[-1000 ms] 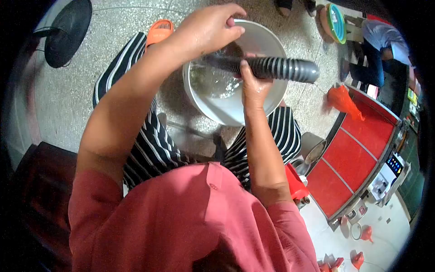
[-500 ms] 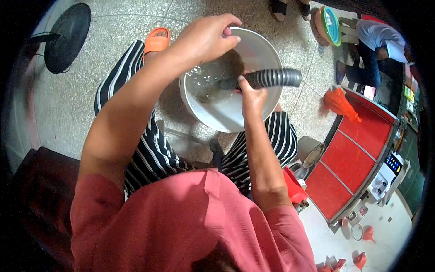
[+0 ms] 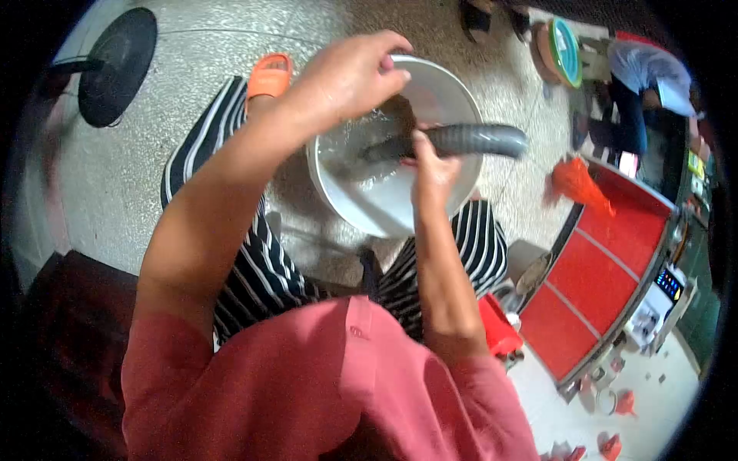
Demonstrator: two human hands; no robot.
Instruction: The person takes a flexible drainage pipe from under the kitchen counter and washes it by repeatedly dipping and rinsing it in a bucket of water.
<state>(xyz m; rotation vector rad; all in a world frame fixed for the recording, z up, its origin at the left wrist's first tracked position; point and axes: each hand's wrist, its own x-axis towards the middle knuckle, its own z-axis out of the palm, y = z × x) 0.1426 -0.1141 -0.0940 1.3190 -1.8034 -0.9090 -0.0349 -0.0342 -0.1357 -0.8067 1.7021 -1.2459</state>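
Head view: white bucket (image 3: 373, 215) beneath the fingers, water (image 3: 342, 144) inside; ribbed hose (image 3: 480, 140) clasped by the right hand (image 3: 434, 169), its outer end now jutting slightly farther rightward of those fingers, suggesting back-and-forth working; left hand (image 3: 346, 79) half-curled near the rim, grip unclear.

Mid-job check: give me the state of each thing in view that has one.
Bucket: open-topped, water inside.
Water: surface rippled and glinting.
Ribbed hose: gripped, curved, lower end down in the bucket.
Right hand: closed around the hose.
Left hand: at the bucket's rim, fingers bent; whether gripping, unclear.
Orange sandal: worn on a foot.
Device screen: lit.
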